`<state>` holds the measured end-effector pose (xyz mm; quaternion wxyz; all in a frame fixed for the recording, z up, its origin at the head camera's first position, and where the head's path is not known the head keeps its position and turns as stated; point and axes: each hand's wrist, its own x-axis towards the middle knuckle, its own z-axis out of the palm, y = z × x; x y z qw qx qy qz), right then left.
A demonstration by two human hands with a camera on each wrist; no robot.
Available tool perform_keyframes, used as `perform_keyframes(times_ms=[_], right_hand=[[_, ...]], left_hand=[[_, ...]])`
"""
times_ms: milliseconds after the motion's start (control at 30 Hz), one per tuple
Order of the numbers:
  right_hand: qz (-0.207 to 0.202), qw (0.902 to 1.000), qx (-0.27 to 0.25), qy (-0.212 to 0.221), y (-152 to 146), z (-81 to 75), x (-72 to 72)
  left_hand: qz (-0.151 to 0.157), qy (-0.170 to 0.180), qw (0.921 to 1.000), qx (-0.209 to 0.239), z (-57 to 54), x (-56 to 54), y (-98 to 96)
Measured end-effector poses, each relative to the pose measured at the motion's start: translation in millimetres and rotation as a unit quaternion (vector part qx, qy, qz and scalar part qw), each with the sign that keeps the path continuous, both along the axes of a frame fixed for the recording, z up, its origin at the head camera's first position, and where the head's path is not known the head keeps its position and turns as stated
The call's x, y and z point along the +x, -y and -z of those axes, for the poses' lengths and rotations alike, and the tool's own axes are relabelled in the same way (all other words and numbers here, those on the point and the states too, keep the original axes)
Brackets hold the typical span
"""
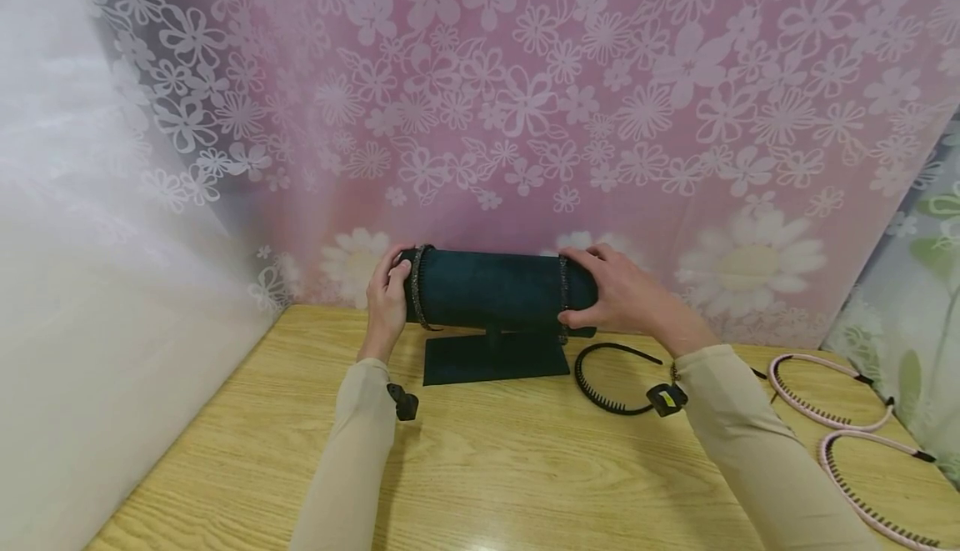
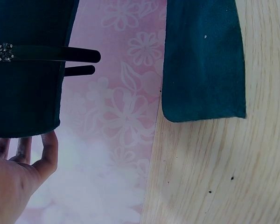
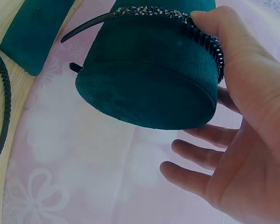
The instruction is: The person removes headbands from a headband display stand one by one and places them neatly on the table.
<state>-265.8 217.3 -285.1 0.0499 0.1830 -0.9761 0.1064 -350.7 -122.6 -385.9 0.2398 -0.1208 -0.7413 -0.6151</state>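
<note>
A dark teal velvet headband display stand (image 1: 491, 288) stands on the table, its padded roll lying crosswise above a flat base (image 1: 497, 359). Around the roll's left end sits a sparkly dark headband (image 1: 417, 288). Another dark headband, set with glittering stones (image 3: 151, 11) and toothed inside, goes around the right end. My left hand (image 1: 387, 301) holds the roll's left end, its fingers partly hidden behind it. With my right hand (image 1: 618, 288) I grip the right-hand headband at the roll, thumb in front; the other fingers spread behind, below the roll's end.
A black toothed headband (image 1: 592, 393) lies on the wooden table (image 1: 480, 459) right of the base, partly behind my right wrist. Two pink headbands (image 1: 795, 405) lie farther right. A pink flowered curtain (image 1: 517, 117) hangs close behind the stand; a white sheet (image 1: 135, 284) borders the left.
</note>
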Motion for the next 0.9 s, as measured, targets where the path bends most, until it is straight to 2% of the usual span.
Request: perform_keyframes(times_ms=[567, 900], right_hand=[[-0.001, 0.9997, -0.002, -0.024, -11, 1.6, 3.1], [-0.003, 1.0000, -0.006, -0.004, -19, 2.2, 4.4]], left_hand=[[-0.007, 0.001, 1.0000, -0.004, 0.1, -1.8, 0.3], [-0.001, 0.005, 1.0000, 0.001, -0.3, 0.4, 0.0]])
